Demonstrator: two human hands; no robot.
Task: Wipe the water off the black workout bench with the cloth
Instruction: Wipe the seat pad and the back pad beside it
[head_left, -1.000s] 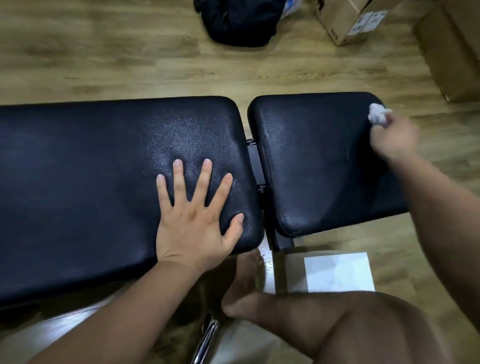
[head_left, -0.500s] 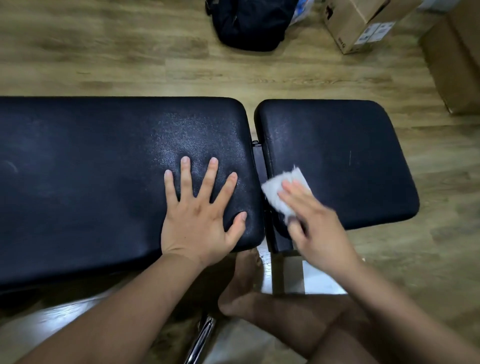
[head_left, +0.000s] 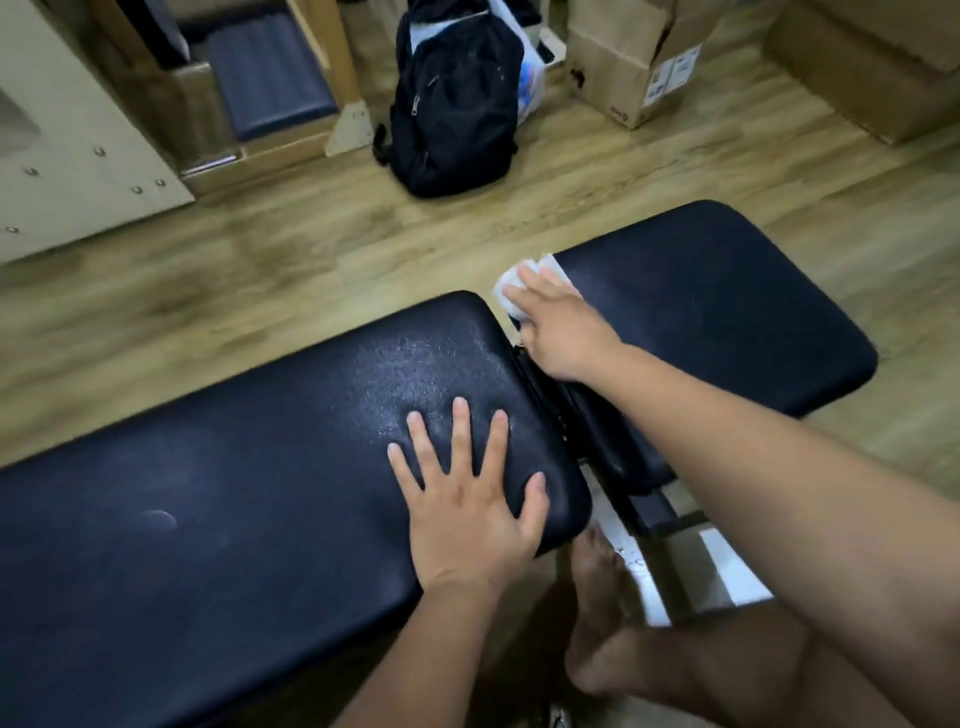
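Note:
The black workout bench has a long back pad (head_left: 234, 493) on the left and a shorter seat pad (head_left: 727, 312) on the right, with a gap between them. Fine water droplets glisten on the long pad just beyond my left hand (head_left: 467, 514), which lies flat with spread fingers near that pad's right end. My right hand (head_left: 561, 327) presses a white cloth (head_left: 511, 283) onto the far left corner of the seat pad, fingers fairly straight over it. Only the cloth's far edge shows past the fingers.
A black backpack (head_left: 452, 104) stands on the wooden floor beyond the bench. Cardboard boxes (head_left: 634, 62) sit at the back right. A cream cabinet (head_left: 78, 156) and a wooden step are at the back left. My bare foot (head_left: 602, 597) rests by the bench frame.
My right hand slid the cloth from the seat pad's near left edge to its far left corner. The view tilted and swung up. My left hand stayed flat on the long pad.

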